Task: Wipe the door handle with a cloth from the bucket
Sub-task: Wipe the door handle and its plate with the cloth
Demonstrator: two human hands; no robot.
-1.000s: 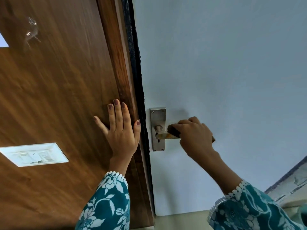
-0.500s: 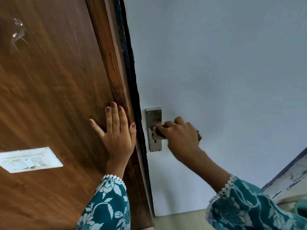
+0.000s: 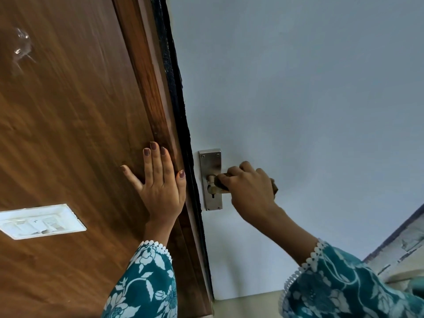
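Observation:
A metal door handle (image 3: 214,190) on a steel backplate (image 3: 210,161) sits on the pale blue door (image 3: 298,88). My right hand (image 3: 250,191) is wrapped around the lever with a dark brown cloth (image 3: 274,185) pressed over it. The cloth shows only at the fingertips and past the knuckles. The lever's stem and a short gold piece stick out near the plate. My left hand (image 3: 158,187) lies flat, fingers spread, on the brown wooden frame (image 3: 146,92) just left of the door's edge. No bucket is in view.
A white switch plate (image 3: 39,221) is set in the wooden panel at lower left. A clear hook (image 3: 21,49) is stuck on the panel at upper left. A black seal strip (image 3: 176,92) runs along the door's edge. Pale floor shows at the bottom.
My right hand slid with the cloth toward the backplate, then back out along the lever. My left hand stayed pressed on the wood.

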